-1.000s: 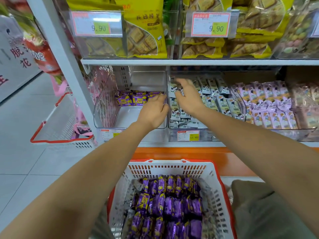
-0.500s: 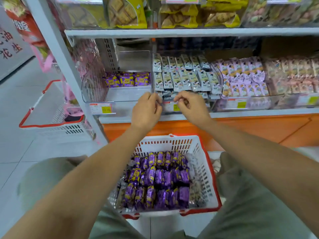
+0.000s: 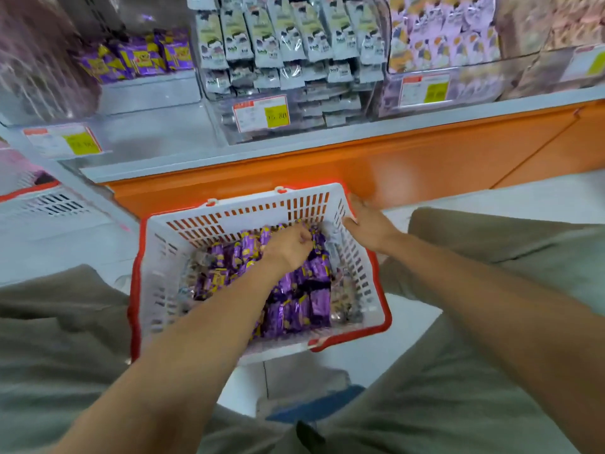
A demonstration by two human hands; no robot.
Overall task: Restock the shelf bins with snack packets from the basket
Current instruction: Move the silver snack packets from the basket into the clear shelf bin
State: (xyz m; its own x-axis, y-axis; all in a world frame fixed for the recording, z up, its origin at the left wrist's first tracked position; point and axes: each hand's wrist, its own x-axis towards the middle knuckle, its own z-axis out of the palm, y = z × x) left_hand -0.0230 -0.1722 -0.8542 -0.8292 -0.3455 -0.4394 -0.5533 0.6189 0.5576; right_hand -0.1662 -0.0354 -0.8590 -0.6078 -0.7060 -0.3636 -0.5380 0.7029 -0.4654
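A white basket (image 3: 229,213) with a red rim sits on the floor between my knees, holding many purple snack packets (image 3: 296,311). My left hand (image 3: 288,245) reaches down into it, fingers curled into the purple packets near the far side. My right hand (image 3: 366,221) grips the basket's right rim near its far corner. On the shelf above, a clear bin (image 3: 150,93) holds a few of the same purple packets (image 3: 137,57) at its back, with its front part bare.
Beside that bin stand a bin of grey-white packets (image 3: 288,37) and one of pink-lilac packets (image 3: 442,31). An orange base panel (image 3: 409,162) runs under the shelf. Another red-rimmed basket (image 3: 36,198) sits at the left. My knees flank the basket.
Both hands have dropped from the shelf bins to the basket. The left went into the purple packets, the right onto the rim. My view has tilted down.
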